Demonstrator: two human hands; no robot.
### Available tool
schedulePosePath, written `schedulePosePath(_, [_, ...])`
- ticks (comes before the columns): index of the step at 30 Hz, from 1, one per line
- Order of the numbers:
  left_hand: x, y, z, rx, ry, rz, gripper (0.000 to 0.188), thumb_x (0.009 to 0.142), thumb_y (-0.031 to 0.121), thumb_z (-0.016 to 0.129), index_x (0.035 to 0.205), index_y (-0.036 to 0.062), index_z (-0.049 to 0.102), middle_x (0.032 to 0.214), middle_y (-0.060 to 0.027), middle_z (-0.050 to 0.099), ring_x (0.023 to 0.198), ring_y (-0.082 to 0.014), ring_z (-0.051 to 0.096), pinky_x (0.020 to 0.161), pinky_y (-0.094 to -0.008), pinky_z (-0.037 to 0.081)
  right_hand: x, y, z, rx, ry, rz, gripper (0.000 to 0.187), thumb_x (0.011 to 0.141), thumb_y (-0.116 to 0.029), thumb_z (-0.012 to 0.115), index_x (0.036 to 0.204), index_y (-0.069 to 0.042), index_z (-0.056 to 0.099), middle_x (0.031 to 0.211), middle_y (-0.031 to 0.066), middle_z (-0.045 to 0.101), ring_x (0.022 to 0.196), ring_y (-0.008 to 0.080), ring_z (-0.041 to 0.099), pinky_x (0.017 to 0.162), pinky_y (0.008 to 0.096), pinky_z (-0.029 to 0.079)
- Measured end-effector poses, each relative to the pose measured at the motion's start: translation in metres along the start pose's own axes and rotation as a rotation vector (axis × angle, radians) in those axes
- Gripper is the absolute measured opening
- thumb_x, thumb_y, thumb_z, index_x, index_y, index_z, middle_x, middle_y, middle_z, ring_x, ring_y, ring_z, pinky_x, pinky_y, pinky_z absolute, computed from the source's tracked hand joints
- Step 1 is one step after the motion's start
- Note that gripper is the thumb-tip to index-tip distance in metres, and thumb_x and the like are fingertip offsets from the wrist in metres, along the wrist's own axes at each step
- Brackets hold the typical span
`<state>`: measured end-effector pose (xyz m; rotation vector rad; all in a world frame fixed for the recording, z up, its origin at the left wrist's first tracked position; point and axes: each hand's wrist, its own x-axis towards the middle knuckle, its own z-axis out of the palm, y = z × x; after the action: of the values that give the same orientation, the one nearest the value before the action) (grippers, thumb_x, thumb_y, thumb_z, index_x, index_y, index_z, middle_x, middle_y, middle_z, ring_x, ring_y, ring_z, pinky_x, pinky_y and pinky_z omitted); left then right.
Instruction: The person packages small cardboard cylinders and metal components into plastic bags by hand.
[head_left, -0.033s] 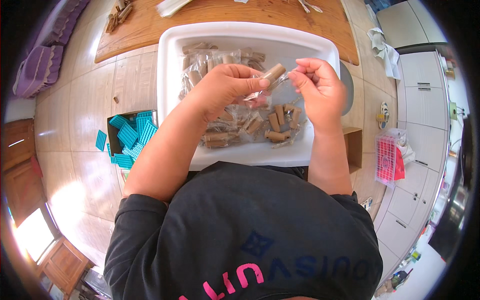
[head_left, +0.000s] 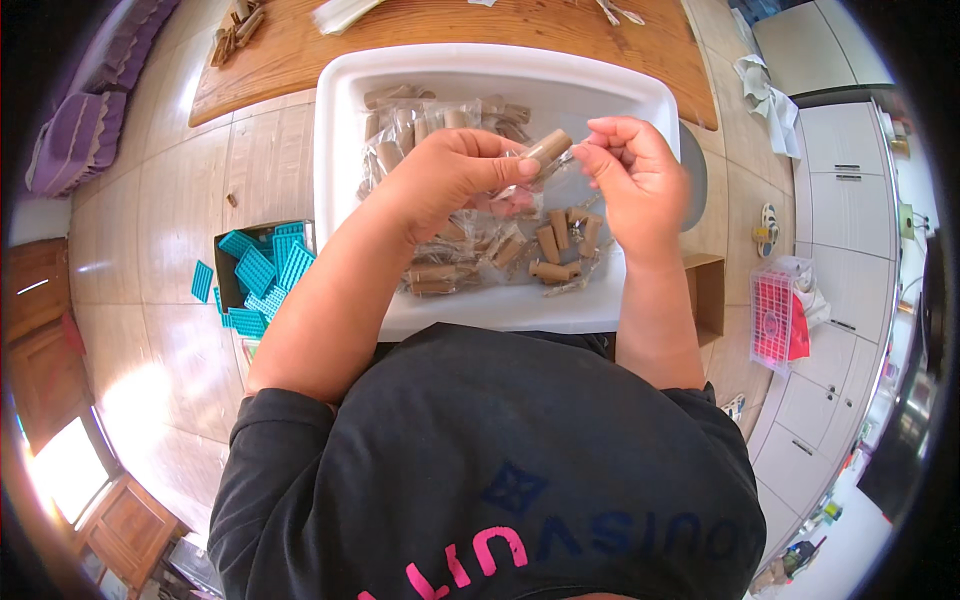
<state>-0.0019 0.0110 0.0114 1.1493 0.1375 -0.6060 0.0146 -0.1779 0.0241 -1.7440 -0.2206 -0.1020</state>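
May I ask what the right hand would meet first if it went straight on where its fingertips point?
The right hand would probably meet the brown tube held in the left hand first, though depth is unclear.

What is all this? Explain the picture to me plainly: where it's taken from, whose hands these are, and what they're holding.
There is no machine here, just a person working with two bare hands. A wide camera on the person's head looks down, so the black shirt fills the lower part and straight edges bend near the rim. Picture left is the person's own left.

In front sits a white tub with brown tubes in it, many in clear bags; a small group lies toward its right side.

The left hand holds one tube. The right hand is by the tube's far end; whether it grips anything is too small to tell. Teal pieces lie left of the tub.
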Motion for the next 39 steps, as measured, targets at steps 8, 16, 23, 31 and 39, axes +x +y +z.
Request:
schedulePosePath(8, [0.004, -0.004, -0.003, 0.020, 0.018, 0.033, 0.028, 0.081, 0.020, 0.064, 0.100, -0.0004, 0.062, 0.086, -0.0054, 0.065, 0.076, -0.0111, 0.060, 0.068, -0.0216, 0.047, -0.003, 0.009, 0.005, -0.144, -0.095, -0.182, 0.014, 0.073, 0.000, 0.068, 0.086, -0.001, 0.063, 0.074, 0.0038, 0.059, 0.064, 0.0102, 0.055, 0.059, 0.0212, 0.046])
schedulePosePath(16, [0.005, -0.004, 0.001, -0.122, 0.051, 0.072, 0.023, 0.080, 0.021, 0.066, 0.096, 0.0045, 0.065, 0.082, -0.0011, 0.064, 0.074, -0.0080, 0.056, 0.067, -0.0219, 0.043, 0.001, 0.011, 0.007, -0.144, -0.143, -0.301, 0.011, 0.078, -0.008, 0.065, 0.088, -0.003, 0.066, 0.096, 0.0077, 0.056, 0.081, 0.0145, 0.055, 0.070, 0.0234, 0.044])
schedulePosePath(23, [0.006, -0.009, 0.006, -0.036, 0.145, 0.187, 0.023, 0.084, 0.016, 0.060, 0.102, 0.0009, 0.062, 0.091, -0.0038, 0.064, 0.081, -0.0091, 0.058, 0.071, -0.0222, 0.046, -0.002, 0.009, 0.005, -0.011, -0.220, 0.028, 0.009, 0.079, -0.005, 0.063, 0.087, 0.000, 0.065, 0.085, 0.0047, 0.059, 0.078, 0.0111, 0.055, 0.070, 0.0224, 0.044])
schedulePosePath(31, [0.009, -0.013, 0.009, 0.029, 0.233, 0.265, 0.020, 0.086, 0.013, 0.058, 0.100, 0.0006, 0.063, 0.088, -0.0021, 0.064, 0.076, -0.0062, 0.056, 0.066, -0.0197, 0.044, 0.001, 0.001, 0.010, -0.437, 0.035, -0.363, 0.012, 0.074, -0.001, 0.066, 0.086, -0.003, 0.066, 0.077, 0.0054, 0.056, 0.075, 0.0173, 0.054, 0.066, 0.0259, 0.044])
schedulePosePath(39, [0.006, -0.017, 0.022, 0.050, 0.204, 0.316, 0.018, 0.086, 0.012, 0.058, 0.099, 0.0005, 0.064, 0.082, 0.0005, 0.063, 0.070, -0.0029, 0.051, 0.060, -0.0181, 0.042, 0.005, 0.012, 0.020, -0.405, 0.075, -0.611, 0.019, 0.065, -0.001, 0.071, 0.082, -0.005, 0.065, 0.077, 0.0054, 0.056, 0.072, 0.0214, 0.052, 0.061, 0.0294, 0.044])
